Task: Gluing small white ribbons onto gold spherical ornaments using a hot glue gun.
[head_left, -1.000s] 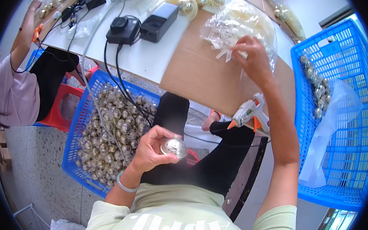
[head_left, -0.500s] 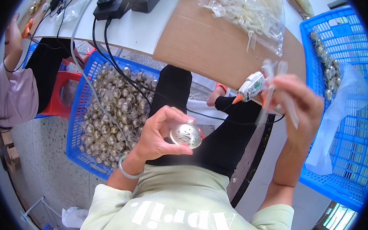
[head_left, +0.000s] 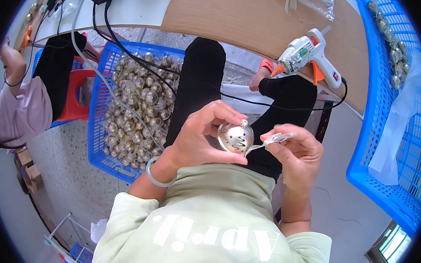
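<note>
Between the thumb and fingers of my left hand point(head_left: 204, 133) is a shiny silver-gold bauble point(head_left: 236, 138) with a dark zigzag tree print and a small cap at its top. My right hand point(head_left: 293, 153) pinches a whitish ribbon bow point(head_left: 278, 138) close by on the bauble's right. The ribbon's end reaches the bauble's side; whether it is stuck there I cannot tell. Beyond my hands, a white glue gun point(head_left: 309, 55) with an orange nozzle and trigger lies at the table's edge, its black cord hanging in front of my legs.
A blue basket point(head_left: 94, 139) full of similar baubles stands at my left. Another blue basket point(head_left: 362, 165) with baubles and white film is on the right. Brown cardboard point(head_left: 227, 17) covers part of the table, under a bag of ribbons point(head_left: 317, 2). A co-worker's arm point(head_left: 13, 66) shows far left.
My right hand has come down from near the glue gun, bringing the ribbon bow to the bauble. My left hand has moved slightly right and up with the bauble. The view has shifted.
</note>
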{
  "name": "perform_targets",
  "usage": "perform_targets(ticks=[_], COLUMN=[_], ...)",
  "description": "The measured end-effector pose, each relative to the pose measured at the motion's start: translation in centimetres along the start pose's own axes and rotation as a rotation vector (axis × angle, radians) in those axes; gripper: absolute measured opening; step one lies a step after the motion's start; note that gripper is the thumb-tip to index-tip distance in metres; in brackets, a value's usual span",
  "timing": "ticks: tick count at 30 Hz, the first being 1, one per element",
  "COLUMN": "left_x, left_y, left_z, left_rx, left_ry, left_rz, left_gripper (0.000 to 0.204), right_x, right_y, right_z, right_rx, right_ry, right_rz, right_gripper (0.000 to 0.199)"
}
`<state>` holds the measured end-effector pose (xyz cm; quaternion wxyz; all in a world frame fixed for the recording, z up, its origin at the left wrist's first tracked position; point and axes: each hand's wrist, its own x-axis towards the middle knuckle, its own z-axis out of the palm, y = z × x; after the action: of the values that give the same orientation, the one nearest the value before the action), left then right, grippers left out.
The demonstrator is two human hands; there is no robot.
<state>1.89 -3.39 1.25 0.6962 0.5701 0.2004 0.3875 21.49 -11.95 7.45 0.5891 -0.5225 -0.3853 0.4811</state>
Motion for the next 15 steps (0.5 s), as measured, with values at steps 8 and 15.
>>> perform_targets(ticks=[8,15], left_x=[-0.6,-0.7], left_y=[-1.4,-1.7], left_z=[-0.1,-0.8], left_rx=[0.019,0.004], left_ry=[0.021,-0.012], left_rz=[-0.008,-0.035], left_gripper=[0.063,0.061], right_x=[0.6,0.9], right_y=[2.2,2.7], right_z=[-0.5,0.1], right_rx=[0.049,0.068], right_ry=[-0.007,-0.127], right_rz=[0.107,0.118], right_gripper=[0.009,0.013])
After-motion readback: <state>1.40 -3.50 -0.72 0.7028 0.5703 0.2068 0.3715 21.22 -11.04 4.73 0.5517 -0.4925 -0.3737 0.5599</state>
